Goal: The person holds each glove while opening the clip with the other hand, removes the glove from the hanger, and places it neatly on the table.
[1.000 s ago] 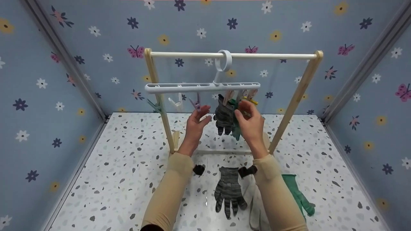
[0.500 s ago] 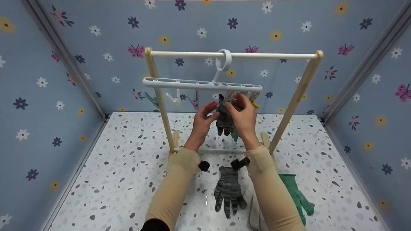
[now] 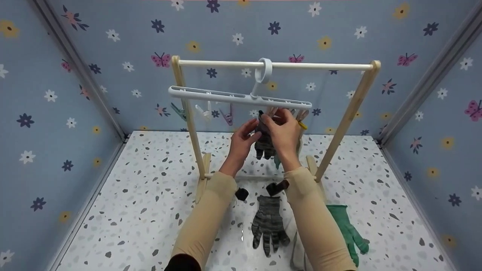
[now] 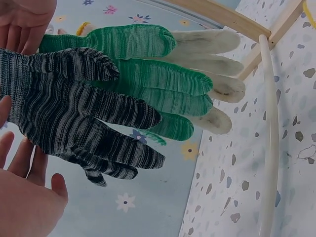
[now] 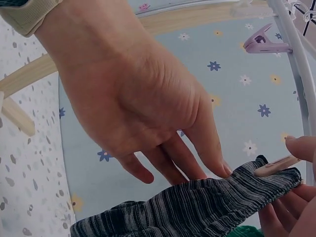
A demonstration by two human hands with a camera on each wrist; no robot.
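Note:
My right hand (image 3: 284, 131) curls at the cuff of a hanging grey-and-black striped glove (image 4: 84, 108), under the hanger bar. In the right wrist view, its thumb (image 5: 302, 148) lies beside a pale pink clothespin (image 5: 276, 165) clipped on that cuff, with fingers behind the knit. I cannot tell whether it squeezes the clothespin. My left hand (image 3: 241, 146) is at the glove's left edge, fingers loosely bent and spread, a fingertip right at the knit. Behind hang a green glove (image 4: 170, 89) and an off-white glove (image 4: 224, 91), fingers down.
The white clip hanger (image 3: 226, 98) hangs tilted, right end lower, from a wooden rack (image 3: 350, 109). Green (image 3: 179, 111), white (image 3: 205, 112) and purple (image 3: 227, 114) clothespins dangle on its left. Below on the speckled surface lie a striped glove (image 3: 268, 222), a green glove (image 3: 348, 229) and a partly hidden off-white glove.
Both hands have come together, the right moving left to the striped glove's cuff and the left moving right to its edge. The hanger has tipped, left end up and right end down.

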